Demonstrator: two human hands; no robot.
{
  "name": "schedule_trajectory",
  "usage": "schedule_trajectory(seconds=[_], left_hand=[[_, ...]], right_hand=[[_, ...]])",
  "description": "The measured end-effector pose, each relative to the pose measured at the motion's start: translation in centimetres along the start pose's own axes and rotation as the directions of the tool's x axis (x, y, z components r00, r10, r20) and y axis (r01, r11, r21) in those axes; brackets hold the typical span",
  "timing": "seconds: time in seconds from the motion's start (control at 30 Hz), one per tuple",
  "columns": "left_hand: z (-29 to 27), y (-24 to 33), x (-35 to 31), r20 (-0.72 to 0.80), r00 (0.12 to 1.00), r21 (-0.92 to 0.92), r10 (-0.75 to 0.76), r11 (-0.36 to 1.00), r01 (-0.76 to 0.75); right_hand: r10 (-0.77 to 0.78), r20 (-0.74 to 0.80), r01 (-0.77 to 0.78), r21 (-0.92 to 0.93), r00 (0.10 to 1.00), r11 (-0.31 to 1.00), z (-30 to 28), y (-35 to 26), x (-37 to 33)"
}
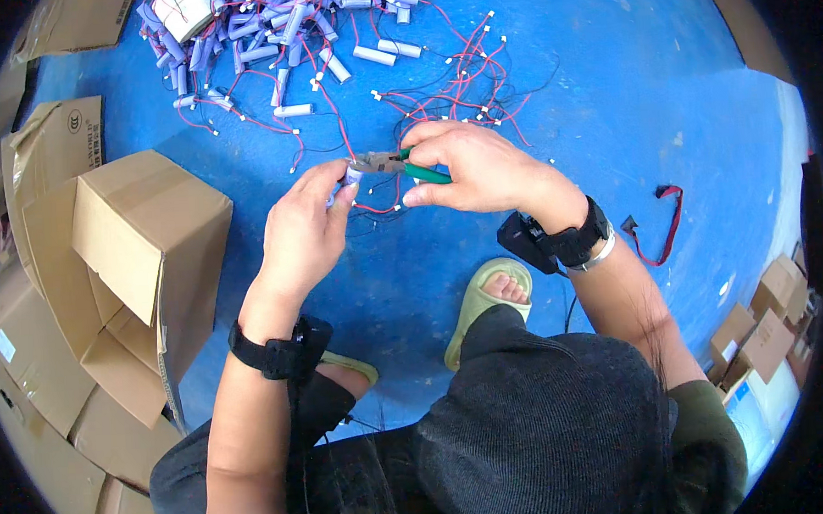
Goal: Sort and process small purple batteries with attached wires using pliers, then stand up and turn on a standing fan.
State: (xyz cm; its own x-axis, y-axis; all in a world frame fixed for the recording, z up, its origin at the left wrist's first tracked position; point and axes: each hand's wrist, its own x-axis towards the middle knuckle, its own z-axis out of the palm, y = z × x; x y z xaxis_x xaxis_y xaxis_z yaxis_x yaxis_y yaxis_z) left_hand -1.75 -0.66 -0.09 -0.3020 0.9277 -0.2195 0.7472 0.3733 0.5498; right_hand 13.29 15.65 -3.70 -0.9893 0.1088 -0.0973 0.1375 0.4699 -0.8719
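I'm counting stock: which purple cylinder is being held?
The purple cylinder in the grip of the left hand, beside the pliers; the others lie in or around the pile.

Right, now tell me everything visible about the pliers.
The pliers have a grey, metallic-looking head and green handles that look plastic-coated. The right hand grips the handles, partly hiding them. Held above the blue floor, the head points left, its tip at the upper end of the purple cell in the left hand. Whether the jaws bite anything is unclear.
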Motion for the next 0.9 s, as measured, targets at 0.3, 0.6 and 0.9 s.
schedule_trajectory(seconds=[0.3,0.6,0.9], left_hand=[[1.0,-0.4,0.6,0.004,0.918,-0.246,-0.397,0.889,0.386],[1.3,-0.2,-0.2,0.289,0.757,-0.845,-0.586,0.216,0.489],[2.4,1.6,-0.1,0.314,0.710,-0.947,-0.630,-0.155,0.281]], right_hand=[[-0.001,-0.185,-0.104,-0.554,0.983,0.826,2.5,-1.6,0.5],[0.138,-0.246,-0.240,-0.450,0.959,0.861,1.1,-0.6,-1.8],[0.224,-0.091,-0.223,0.015,0.970,0.975,2.2,-2.4,-2.8]])
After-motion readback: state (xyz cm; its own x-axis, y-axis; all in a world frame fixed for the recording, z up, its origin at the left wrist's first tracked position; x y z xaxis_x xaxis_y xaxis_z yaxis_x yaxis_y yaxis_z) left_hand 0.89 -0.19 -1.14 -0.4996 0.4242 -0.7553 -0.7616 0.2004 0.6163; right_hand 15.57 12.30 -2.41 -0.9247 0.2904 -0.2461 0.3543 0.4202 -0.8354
